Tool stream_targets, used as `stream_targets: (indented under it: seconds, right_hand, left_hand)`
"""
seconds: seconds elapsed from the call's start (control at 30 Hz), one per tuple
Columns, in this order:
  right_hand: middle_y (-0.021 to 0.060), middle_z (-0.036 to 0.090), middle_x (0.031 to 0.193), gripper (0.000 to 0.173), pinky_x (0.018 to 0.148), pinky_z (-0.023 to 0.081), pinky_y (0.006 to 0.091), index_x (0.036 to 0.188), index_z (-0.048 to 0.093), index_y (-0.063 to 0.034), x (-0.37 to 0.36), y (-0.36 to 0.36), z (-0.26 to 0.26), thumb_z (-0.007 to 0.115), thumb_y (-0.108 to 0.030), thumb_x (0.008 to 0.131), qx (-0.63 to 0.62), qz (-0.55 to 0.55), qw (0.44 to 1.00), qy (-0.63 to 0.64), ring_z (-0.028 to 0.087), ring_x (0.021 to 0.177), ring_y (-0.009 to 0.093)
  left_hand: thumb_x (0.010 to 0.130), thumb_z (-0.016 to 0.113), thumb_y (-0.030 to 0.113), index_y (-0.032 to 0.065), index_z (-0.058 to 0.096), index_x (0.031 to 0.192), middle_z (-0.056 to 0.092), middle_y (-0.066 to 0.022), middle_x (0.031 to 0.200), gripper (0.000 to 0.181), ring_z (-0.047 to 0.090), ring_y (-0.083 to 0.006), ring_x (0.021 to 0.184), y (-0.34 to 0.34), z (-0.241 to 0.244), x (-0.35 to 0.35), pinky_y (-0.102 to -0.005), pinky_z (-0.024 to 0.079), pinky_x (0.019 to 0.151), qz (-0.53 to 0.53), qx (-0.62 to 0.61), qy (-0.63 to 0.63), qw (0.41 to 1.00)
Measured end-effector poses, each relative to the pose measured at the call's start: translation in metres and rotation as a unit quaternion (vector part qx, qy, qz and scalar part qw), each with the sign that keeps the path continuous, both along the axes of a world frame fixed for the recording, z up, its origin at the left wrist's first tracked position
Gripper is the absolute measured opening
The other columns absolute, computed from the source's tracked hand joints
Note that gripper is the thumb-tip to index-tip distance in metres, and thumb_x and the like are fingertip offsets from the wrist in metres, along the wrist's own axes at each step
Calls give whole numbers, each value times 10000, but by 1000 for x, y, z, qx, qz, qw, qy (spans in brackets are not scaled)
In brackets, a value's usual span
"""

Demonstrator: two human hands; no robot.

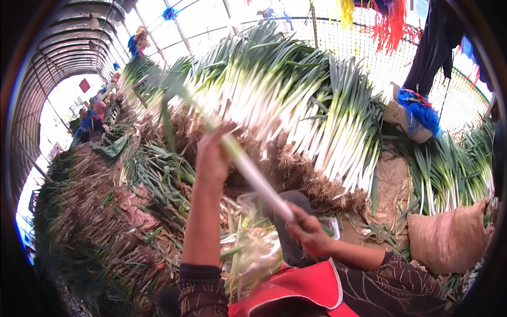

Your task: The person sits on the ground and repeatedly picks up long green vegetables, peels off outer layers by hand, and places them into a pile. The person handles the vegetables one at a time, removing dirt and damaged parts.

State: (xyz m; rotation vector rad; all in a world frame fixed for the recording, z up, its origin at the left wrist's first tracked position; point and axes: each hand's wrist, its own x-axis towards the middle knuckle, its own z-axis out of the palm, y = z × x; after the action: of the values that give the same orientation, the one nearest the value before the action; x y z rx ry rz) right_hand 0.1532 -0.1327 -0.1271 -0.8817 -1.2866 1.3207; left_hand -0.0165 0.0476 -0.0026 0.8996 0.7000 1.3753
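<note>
A single long green onion (255, 172) slants across the middle of my view, with its white shank low and its leaves blurred at upper left. My right hand (309, 230) grips it at the root end; a few roots hang below the fingers. Higher up, where white turns to green, my left hand (214, 154) is on the stalk, its fingers partly hidden and blurred. Beneath the stalk, loose peeled leaves and skins (253, 253) lie beside my knee. Behind it stands a large heap of clean green onions (269, 91), roots toward me.
Uncleaned onions (103, 222) with soil on them cover the ground at left. At right are a stuffed pinkish sack (449, 235) and more onions (451, 170). Blue plastic twine (420, 111) and red strips (390, 29) hang near the mesh wall. Farther left, a person (88, 123) is visible.
</note>
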Motion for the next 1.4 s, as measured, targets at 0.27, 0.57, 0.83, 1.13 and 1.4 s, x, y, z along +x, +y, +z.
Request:
stream_targets:
  seconds: [0.27,0.57,0.83,1.13,1.4]
  right_hand:
    - [7,465,703,422,402,364,214,1365,363,-17,108,229,-31,435,-113,961,6,-363,928,-83,405,503,92]
    - [196,633,914,501,733,499,408,1372,376,-123,237,334,-224,519,-211,900,-195,-400,839,-312,638,817,284]
    - [167,589,1029,444,857,453,369,1225,515,1,125,331,-161,637,-160,830,108,-236,828,-497,567,947,273]
    - [88,641,969,372,835,458,300,1142,590,14,-263,258,-115,608,-256,887,-29,439,798,-412,568,912,159]
    - [252,394,1356,728,979,375,519,1408,268,-32,-426,163,-350,504,-466,874,20,201,800,-565,450,1212,377]
  left_hand:
    - [864,650,198,0,457,1302,568,-129,1198,518,592,-194,996,0,-72,-7,-309,497,820,-207,68,282,934]
    - [864,596,180,-25,574,1027,644,-130,914,263,652,-216,751,-159,-177,-290,-365,522,586,217,-370,362,828]
    - [866,614,244,10,585,939,629,-83,820,247,616,-181,660,-134,-173,-358,-295,485,557,285,-292,315,857]
    - [800,655,358,18,598,1092,652,-154,965,451,626,-275,889,-143,-166,-349,-362,475,770,88,-179,645,738]
    - [825,635,319,54,513,1215,606,-177,1060,487,591,-355,952,-184,-160,-347,-405,477,804,-28,-62,705,706]
